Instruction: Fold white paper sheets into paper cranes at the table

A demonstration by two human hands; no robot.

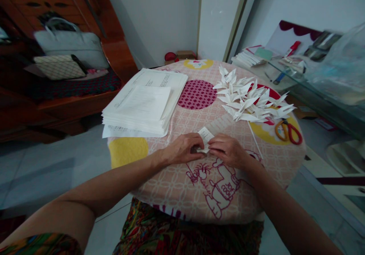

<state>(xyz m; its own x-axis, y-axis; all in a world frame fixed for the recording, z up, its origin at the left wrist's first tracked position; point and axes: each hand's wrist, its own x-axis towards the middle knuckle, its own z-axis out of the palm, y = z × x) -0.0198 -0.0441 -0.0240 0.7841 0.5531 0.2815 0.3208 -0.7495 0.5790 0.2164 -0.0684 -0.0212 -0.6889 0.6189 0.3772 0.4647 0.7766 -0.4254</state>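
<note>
A small piece of folded printed paper [205,134] is held between both hands above the patterned tablecloth [159,186]. My left hand [185,148] pinches its left side, fingers curled and closed. On the paper's right side, my right hand [226,150] is also closed, with fingertips pressed on the near edge. Beyond the hands lies a heap of folded paper cranes [245,99]. To the left rests a thick stack of printed paper sheets [137,106], with smaller sheets on top. The lower folds of the held paper are hidden by my fingers.
Scissors [288,131] with orange-red handles lie near the table's right edge. A glass shelf [310,95] bearing papers and a plastic bag [342,64] stands at the right. A wooden bench [76,99] with a pale handbag [71,43] is at the left.
</note>
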